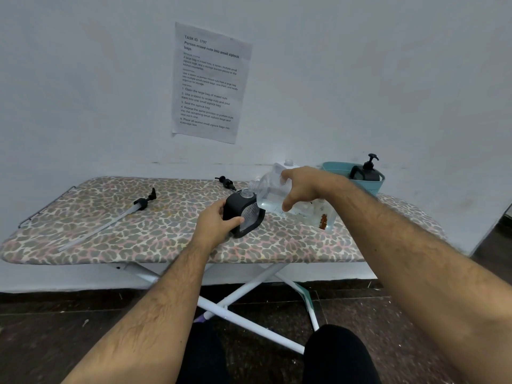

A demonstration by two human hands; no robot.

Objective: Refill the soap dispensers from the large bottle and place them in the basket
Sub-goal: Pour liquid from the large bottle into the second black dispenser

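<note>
A black soap dispenser [245, 213] with its neck uncapped stands on the ironing board [110, 231]. My left hand [219, 221] grips its left side. My right hand [307, 187] holds a large clear bottle [270, 195], tilted to the left so its open mouth sits just above and right of the dispenser's neck. At the back right a teal basket [374, 187] holds another black dispenser [365, 171] with its pump on.
A long pump with a tube [122, 214] lies on the board's left part. A small black pump head [225, 182] lies behind the dispenser. A clear bottle top [288, 162] shows behind my right hand. A printed sheet [210, 81] hangs on the wall.
</note>
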